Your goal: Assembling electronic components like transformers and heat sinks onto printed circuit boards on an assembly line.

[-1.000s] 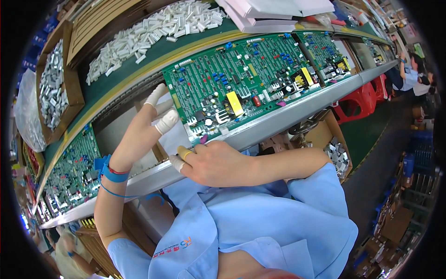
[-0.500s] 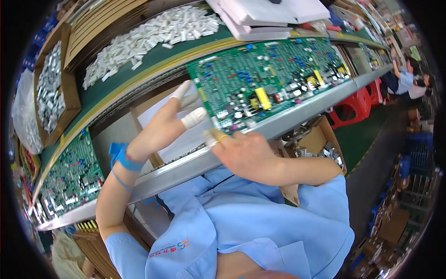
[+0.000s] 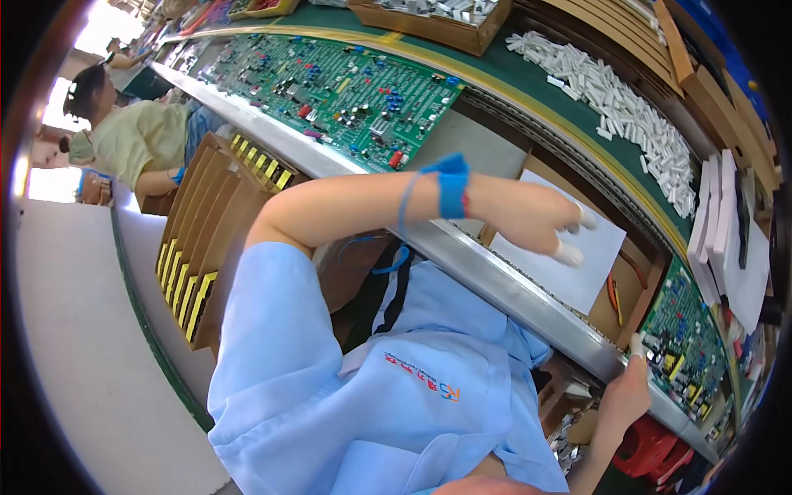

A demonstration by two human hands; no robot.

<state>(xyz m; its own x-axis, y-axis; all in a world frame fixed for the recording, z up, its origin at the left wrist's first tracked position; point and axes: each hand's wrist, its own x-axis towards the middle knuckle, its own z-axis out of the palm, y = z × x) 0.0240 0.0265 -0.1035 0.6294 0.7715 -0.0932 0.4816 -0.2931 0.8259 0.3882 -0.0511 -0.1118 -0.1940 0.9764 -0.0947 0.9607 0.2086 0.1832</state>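
My left hand [image 3: 535, 216] reaches over the line, above a white sheet of paper [image 3: 569, 276] lying in a cardboard box. Its thumb and fingers are apart and hold nothing; white finger cots cover the tips, and a blue strap [image 3: 453, 186] circles the wrist. At the far right, my right hand [image 3: 629, 398] is at the near left corner of a green circuit board [image 3: 678, 318], its fingers closed at that edge. Part of its grip is hidden. That board carries yellow and black parts. Another green circuit board [image 3: 346, 95] rests on the line to the left, near my left elbow.
A metal rail [image 3: 511, 289] runs along the line's near side. Beyond are a heap of white parts [image 3: 610, 99], a box of silver parts [image 3: 437, 18] and white foam sheets [image 3: 726, 223]. Tool handles [image 3: 615, 301] lie beside the paper. A co-worker [image 3: 140, 136] sits far left.
My view has swung left, so the nearer board now appears far right. My left hand has come away from that board; my right hand stays at its corner.
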